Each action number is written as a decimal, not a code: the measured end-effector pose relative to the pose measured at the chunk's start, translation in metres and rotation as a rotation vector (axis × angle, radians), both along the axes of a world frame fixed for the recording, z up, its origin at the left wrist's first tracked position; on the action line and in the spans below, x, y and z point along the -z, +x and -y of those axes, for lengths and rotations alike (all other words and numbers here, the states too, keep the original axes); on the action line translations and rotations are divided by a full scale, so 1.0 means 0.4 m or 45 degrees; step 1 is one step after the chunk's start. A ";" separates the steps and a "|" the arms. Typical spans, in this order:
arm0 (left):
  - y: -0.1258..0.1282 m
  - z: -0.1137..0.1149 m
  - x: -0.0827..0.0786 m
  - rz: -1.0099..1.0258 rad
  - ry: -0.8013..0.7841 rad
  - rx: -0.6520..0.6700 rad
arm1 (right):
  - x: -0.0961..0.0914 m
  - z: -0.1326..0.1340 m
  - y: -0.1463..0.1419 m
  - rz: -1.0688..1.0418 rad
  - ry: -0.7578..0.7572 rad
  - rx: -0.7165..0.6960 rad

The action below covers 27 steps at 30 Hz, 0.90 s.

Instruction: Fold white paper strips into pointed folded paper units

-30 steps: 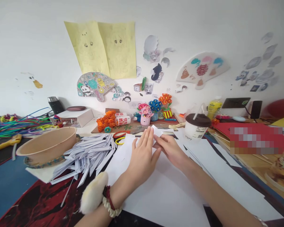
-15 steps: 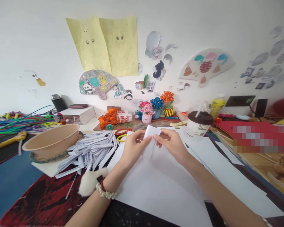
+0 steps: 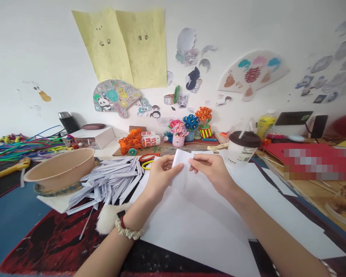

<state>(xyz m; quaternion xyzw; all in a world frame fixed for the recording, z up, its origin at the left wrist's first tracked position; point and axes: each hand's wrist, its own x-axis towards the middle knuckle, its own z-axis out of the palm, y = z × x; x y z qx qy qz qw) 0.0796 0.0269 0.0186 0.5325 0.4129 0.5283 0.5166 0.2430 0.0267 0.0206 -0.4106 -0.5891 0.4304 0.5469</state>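
A small folded piece of white paper (image 3: 181,157) is held upright over the middle of the desk. My left hand (image 3: 163,175) pinches it from the left, thumb across its front and fingers behind. At its right edge, the thumb and bent fingers of my right hand (image 3: 212,169) close together on the paper. Below both hands lies a large white sheet (image 3: 198,227). Left of my left hand is a heap of narrow folded paper strips (image 3: 111,179). A white fluffy thing (image 3: 108,219) sits by my left wrist, partly hidden by it.
A beige basin (image 3: 60,165) stands at left, near a yellow-handled tool (image 3: 10,169). A lidded drink cup (image 3: 243,148) is at right, beside more white sheets (image 3: 285,215). Behind are scissors with red and yellow handles (image 3: 148,157) and beaded flower pots (image 3: 178,132).
The folded paper has turned slightly, and my right hand has shifted a little right toward the paper's edge. The camera view has tilted slightly downward.
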 end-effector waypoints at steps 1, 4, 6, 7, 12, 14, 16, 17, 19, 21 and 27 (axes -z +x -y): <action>0.000 0.001 0.000 -0.001 -0.004 -0.004 | 0.000 0.000 0.001 0.001 -0.004 0.002; -0.001 0.003 -0.005 -0.053 -0.001 -0.020 | 0.001 -0.003 0.003 0.003 -0.006 -0.001; -0.002 0.003 -0.010 -0.090 0.019 -0.005 | 0.003 -0.006 0.006 0.005 -0.005 -0.004; -0.003 0.004 -0.013 -0.097 0.030 0.009 | 0.003 -0.006 0.007 0.010 -0.004 -0.007; -0.003 0.008 -0.015 -0.087 0.079 -0.010 | 0.000 -0.001 0.008 0.034 0.012 -0.061; -0.003 0.010 -0.013 -0.087 0.103 -0.045 | 0.000 0.001 0.006 0.026 0.018 -0.068; -0.003 0.011 -0.012 -0.086 0.119 -0.066 | 0.001 0.002 0.004 0.019 0.015 -0.069; -0.003 0.012 -0.013 -0.087 0.124 -0.073 | 0.002 0.001 0.003 0.018 0.017 -0.069; -0.002 0.012 -0.014 -0.091 0.124 -0.080 | 0.005 -0.001 0.001 0.022 0.028 -0.073; -0.002 0.013 -0.016 -0.092 0.114 -0.085 | 0.005 -0.002 0.001 0.022 0.038 -0.074; -0.001 0.015 -0.021 -0.067 0.090 -0.091 | 0.000 0.003 0.007 0.026 0.033 -0.132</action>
